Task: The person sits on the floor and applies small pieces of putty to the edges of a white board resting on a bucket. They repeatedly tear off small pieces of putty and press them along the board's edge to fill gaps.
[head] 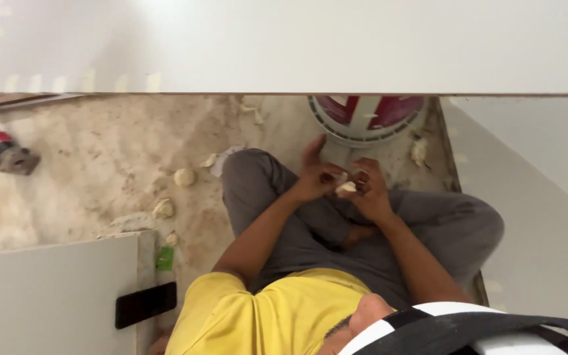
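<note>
Above the crossed grey-trousered legs (389,230), both forearms angle inward so the hands meet. Left hand (315,176) and right hand (371,190) curl their fingers around a small pale cream lump (346,188), pinched between them near the round red-and-white fan (366,117).

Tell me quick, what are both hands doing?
Left hand: closed, pinching the pale lump.
Right hand: closed on the same lump, fingers curled around it.
</note>
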